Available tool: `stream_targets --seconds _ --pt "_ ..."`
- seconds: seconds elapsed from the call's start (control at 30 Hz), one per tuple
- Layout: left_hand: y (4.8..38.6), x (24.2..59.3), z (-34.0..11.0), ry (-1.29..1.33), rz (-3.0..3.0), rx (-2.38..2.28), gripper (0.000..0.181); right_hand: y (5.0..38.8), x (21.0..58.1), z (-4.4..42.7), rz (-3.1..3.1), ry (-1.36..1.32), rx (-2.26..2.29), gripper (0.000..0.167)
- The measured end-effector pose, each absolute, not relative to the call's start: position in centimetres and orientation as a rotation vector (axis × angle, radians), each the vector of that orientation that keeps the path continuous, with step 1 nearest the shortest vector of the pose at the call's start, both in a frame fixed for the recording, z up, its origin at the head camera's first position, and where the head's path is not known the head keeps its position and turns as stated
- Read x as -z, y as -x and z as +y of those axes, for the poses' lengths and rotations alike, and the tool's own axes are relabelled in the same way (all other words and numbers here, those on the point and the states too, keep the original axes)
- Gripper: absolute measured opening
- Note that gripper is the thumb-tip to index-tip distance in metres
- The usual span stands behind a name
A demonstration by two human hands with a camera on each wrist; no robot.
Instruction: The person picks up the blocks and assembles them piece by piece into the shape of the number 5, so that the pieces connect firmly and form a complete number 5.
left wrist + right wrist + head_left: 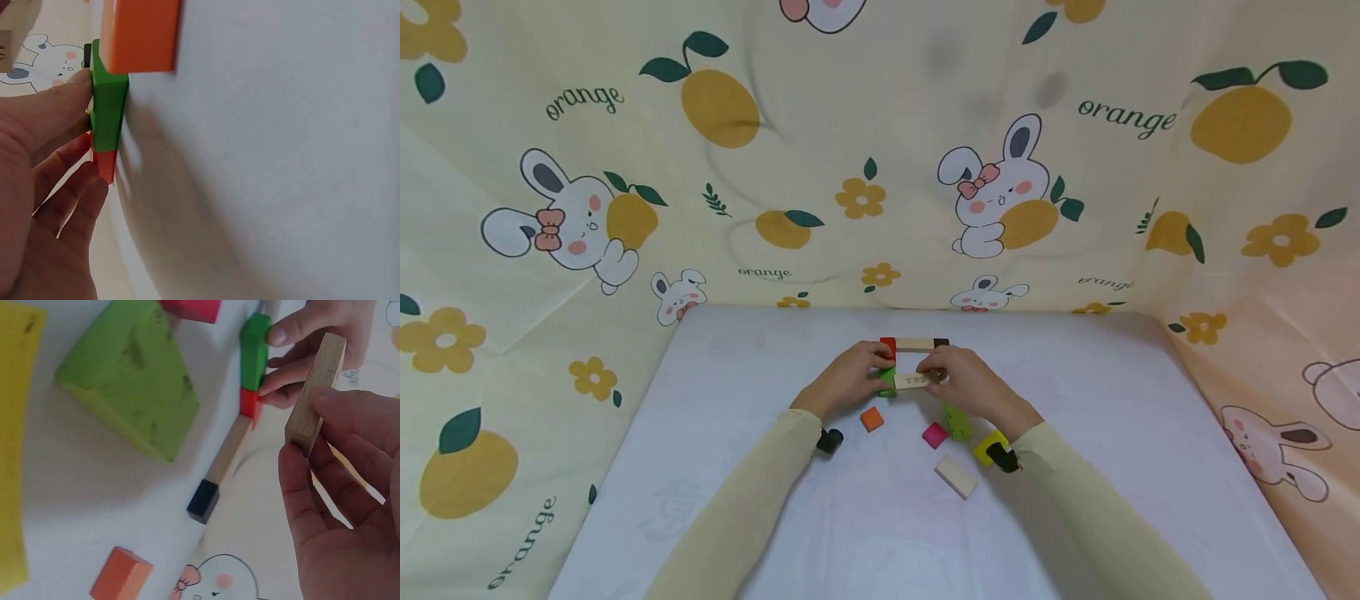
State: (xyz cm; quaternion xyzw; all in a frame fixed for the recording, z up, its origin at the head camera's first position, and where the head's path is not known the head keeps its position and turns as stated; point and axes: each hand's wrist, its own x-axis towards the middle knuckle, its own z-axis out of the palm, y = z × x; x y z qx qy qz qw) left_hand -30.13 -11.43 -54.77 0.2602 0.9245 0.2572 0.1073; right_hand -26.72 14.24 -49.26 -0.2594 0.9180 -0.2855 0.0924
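Note:
My left hand [848, 379] touches a small row of blocks: its thumb and fingertips rest against a green block [107, 112] and the red block [104, 164] beyond it. My right hand [350, 494] pinches a plain wooden block [315, 394] between thumb and fingers, raised off the table in the right wrist view. In the head view this wooden block [911, 381] shows printed marks and lies beside the green one. From the red block, another wooden block [229, 450] runs sideways to a black block [204, 500].
Nearer the person lie an orange block [872, 418], a pink block [935, 434], a light green block [957, 422], a yellow block [989, 447] and a pale wooden block [956, 477]. Another orange block [122, 575] shows in the right wrist view. Patterned cloth [865, 125] surrounds the white table [880, 533].

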Motion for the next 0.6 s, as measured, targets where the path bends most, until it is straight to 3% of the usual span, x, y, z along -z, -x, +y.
stream_targets --seconds 0.6 --pt "29.7 54.3 -11.5 -0.771 2.71 -0.804 0.045 28.0 52.2 14.4 2.72 0.633 0.835 0.023"
